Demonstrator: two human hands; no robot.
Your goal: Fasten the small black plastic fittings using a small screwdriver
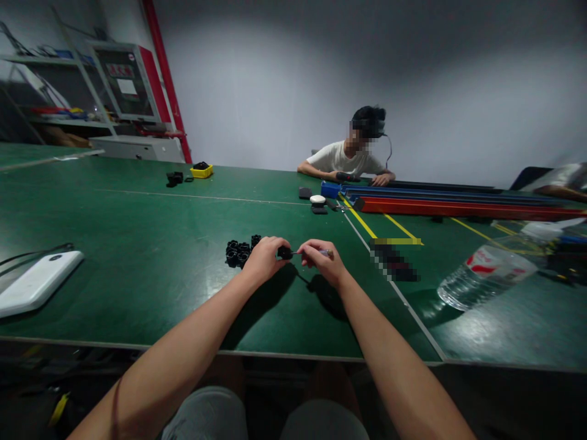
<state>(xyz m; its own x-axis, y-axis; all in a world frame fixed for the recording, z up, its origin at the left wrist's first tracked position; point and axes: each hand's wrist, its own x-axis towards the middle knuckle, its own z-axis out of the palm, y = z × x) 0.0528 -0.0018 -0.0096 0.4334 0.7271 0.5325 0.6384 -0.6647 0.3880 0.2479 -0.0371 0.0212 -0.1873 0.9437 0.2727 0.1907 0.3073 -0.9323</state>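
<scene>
My left hand (267, 258) is closed round a small black part (285, 252) just above the green table. In my right hand (322, 258) is a thin screwdriver (326, 252), gripped by its handle and pointing left. Its tip meets the black part, or comes very close; I cannot tell which. Beside my left hand, on its far left side, lies a cluster of several similar black parts (237, 253), partly hidden by that hand.
A clear plastic bottle (488, 272) stands at the right, and a white power bank (41, 282) lies at the left. Long red and blue rails (458, 208) stretch across the back right. Behind them sits a co-worker (351, 150). A yellow bin (202, 172) is farther back.
</scene>
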